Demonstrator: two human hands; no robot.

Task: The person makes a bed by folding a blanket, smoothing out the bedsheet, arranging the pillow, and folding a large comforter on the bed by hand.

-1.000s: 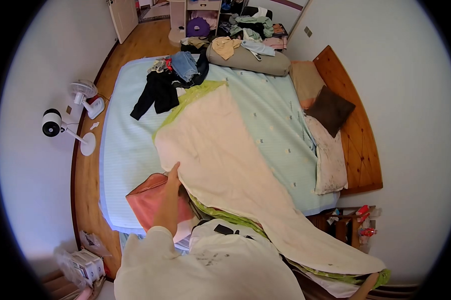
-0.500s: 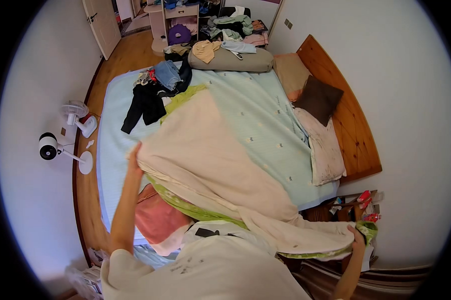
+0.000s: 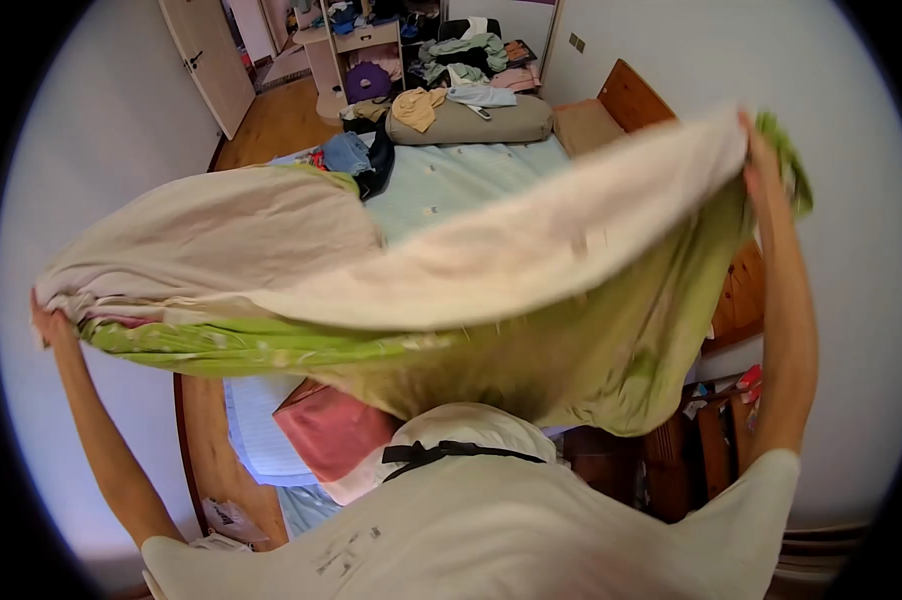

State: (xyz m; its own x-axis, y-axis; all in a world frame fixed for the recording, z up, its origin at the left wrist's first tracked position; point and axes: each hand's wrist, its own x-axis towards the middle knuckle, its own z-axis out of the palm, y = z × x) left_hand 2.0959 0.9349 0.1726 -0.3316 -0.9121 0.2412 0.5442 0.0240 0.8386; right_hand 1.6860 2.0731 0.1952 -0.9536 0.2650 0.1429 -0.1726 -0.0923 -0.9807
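My left grip (image 3: 53, 322) is closed round bunched cloth at one end of the cover (image 3: 531, 255), my right grip (image 3: 761, 155) round the other, a scrap of green poking out past it. The cover's long axis runs crosswise in front of me, slanting: the right end is higher in my view. From my left grip the cloth lies rightward; from my right, leftward and down into a sagging, blurred middle. The pale side faces up, and the green hangs towards me. All this spans the bed (image 3: 461, 190); whether the far edge touches it, I cannot tell. My right grip is nearer the headboard (image 3: 634, 95). Below the cover, left of my waist, lies the pink cloth (image 3: 336, 435).
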